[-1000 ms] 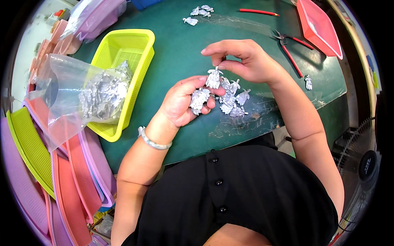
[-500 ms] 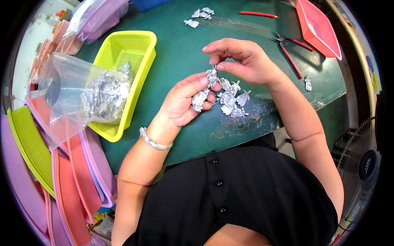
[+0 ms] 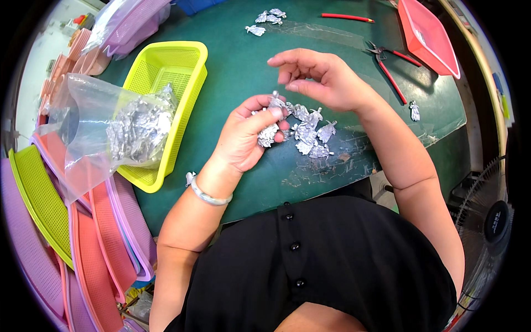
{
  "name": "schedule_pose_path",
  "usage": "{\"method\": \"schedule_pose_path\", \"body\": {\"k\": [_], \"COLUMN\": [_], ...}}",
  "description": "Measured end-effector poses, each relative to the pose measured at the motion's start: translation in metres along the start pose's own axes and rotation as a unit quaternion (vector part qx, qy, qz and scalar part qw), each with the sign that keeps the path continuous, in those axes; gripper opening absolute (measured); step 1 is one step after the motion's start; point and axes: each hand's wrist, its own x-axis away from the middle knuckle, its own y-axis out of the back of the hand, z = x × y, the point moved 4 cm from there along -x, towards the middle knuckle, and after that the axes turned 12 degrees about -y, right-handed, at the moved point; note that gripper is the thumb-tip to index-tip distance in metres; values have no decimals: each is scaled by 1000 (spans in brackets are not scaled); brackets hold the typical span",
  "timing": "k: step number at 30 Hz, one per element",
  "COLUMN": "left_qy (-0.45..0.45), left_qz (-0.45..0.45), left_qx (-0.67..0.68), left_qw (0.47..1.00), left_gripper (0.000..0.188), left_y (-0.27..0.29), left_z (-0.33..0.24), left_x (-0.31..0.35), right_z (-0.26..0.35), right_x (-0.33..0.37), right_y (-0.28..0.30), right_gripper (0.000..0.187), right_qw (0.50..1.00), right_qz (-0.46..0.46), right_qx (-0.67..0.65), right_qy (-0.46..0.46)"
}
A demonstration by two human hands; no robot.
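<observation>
Several small silver metal figurines (image 3: 268,135) are gripped in my left hand (image 3: 241,134). One of them stands up between the thumb and fingers, its narrow top pointing away from me. My right hand (image 3: 326,80) hovers just beyond and to the right, thumb and index finger apart, with nothing visible between them. Right beside my left hand, a loose pile of similar silver figurines (image 3: 307,133) lies on the green table (image 3: 232,66). A clear plastic bag (image 3: 88,122) full of silver pieces (image 3: 141,130) rests in a yellow-green basket (image 3: 182,110) to the left.
Red-handled cutting pliers (image 3: 390,77), a lone figurine (image 3: 414,110) and a pink tray (image 3: 428,41) are at the right. Farther back lie a red pencil (image 3: 348,17) and several figurines (image 3: 271,16). Stacked plastic baskets (image 3: 99,243) stand lower left; a fan (image 3: 492,221) stands lower right.
My right hand has come away from the figurine in my left hand, and its fingers have parted. That figurine has tipped slightly to the left.
</observation>
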Motion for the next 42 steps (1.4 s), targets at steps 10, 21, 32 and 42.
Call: {"method": "schedule_pose_path", "body": {"k": [10,21,32,42], "left_qy": [-12,47,64,75], "left_qz": [-28,-21,-10,9], "left_qx": [104,-89,-65,-32], "left_qw": [994,995,996,997], "left_gripper": [15,21,17,22], "left_y": [15,17,12,10], "left_z": [-9,-14,-4,-5], "left_x": [-9,-9,-4,-3], "right_z": [-13,14,9,6], "right_x": [0,1,0,-1], "right_y": [-6,4,3,4], "right_gripper": [39,39,40,39], "right_qw": [954,968,984,989], "right_qz": [44,-53,-58,-62], "right_qx": [298,225,149,115], "right_qy": [-9,94,82,75]}}
